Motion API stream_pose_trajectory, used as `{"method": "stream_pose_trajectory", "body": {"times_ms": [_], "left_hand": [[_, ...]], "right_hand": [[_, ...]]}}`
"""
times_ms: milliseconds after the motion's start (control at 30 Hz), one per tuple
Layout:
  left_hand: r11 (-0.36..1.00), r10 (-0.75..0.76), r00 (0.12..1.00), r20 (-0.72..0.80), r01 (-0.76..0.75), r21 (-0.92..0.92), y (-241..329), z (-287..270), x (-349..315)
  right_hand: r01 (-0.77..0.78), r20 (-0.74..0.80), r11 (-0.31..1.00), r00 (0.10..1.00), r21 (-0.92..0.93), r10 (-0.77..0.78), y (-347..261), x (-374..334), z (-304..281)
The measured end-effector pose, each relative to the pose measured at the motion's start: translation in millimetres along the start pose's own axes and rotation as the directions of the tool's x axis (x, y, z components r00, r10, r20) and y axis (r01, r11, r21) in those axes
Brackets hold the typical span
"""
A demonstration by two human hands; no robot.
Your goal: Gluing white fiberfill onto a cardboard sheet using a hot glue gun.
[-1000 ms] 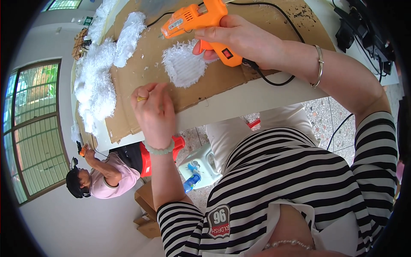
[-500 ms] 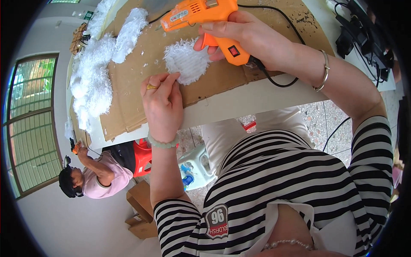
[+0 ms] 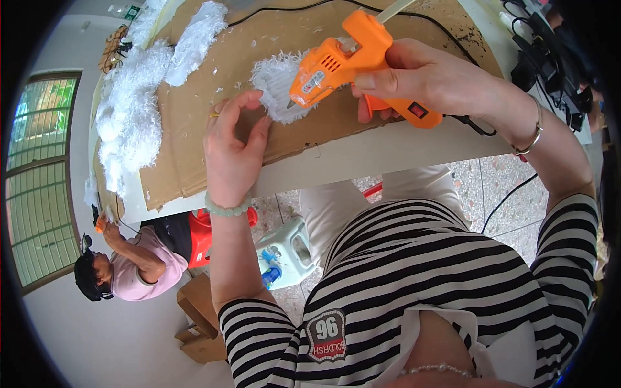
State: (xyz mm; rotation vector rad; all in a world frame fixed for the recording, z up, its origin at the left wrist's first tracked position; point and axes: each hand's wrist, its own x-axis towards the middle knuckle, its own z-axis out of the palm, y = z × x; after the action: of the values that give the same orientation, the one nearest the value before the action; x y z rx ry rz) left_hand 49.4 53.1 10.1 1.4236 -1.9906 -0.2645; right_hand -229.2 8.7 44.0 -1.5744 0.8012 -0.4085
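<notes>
In my right hand [image 3: 427, 77] is an orange hot glue gun [image 3: 346, 61], its trigger and handle wrapped by my fingers. A pale glue stick [image 3: 393, 9] pokes out of its back end. The nozzle points down and left, at the lower part of a fluffy white fabric piece [image 3: 275, 77] lying flat on brown cardboard [image 3: 220, 123]. Whether the tip touches the fabric I cannot tell. Beside the fabric's left edge, my left hand [image 3: 234, 139] has its thumb and forefinger apart with nothing between them.
A heap of shaggy white material [image 3: 132, 116] lies along the cardboard's left side. A black cord [image 3: 446, 39] loops across the table's far right, near black devices [image 3: 543, 64]. Another person [image 3: 139, 262] sits at the left. A pale plastic jug [image 3: 288, 252] stands below the table edge.
The glue gun has swung right and its nozzle has tipped down over the white fabric. My left thumb and forefinger have parted and come off the fabric's edge.
</notes>
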Motion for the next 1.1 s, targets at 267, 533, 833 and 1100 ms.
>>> {"method": "stream_pose_trajectory", "body": {"times_ms": [267, 533, 833, 1100], "left_hand": [[0.970, 0.187, 0.982, 0.018, -0.188, 0.155, -4.7, -1.6, 13.7], [0.941, 0.267, 0.963, 0.044, -0.270, 0.203, -8.1, 2.7, 20.7], [0.926, 0.275, 0.961, 0.037, -0.275, 0.259, -3.4, 4.1, 21.9], [0.924, 0.282, 0.959, 0.027, -0.279, 0.263, -8.6, 4.8, 21.1]], "right_hand": [[0.005, 0.009, 1.000, 1.000, -0.010, -0.005, 3.2, 14.9, 8.1], [-0.025, 0.012, 0.995, 1.000, -0.096, 0.027, 1.7, 17.2, 9.9], [-0.033, -0.022, 0.971, 0.999, -0.235, 0.029, -5.1, 17.2, 12.0], [-0.024, -0.002, 0.955, 1.000, -0.296, 0.024, -8.6, 12.9, 8.9]]}}
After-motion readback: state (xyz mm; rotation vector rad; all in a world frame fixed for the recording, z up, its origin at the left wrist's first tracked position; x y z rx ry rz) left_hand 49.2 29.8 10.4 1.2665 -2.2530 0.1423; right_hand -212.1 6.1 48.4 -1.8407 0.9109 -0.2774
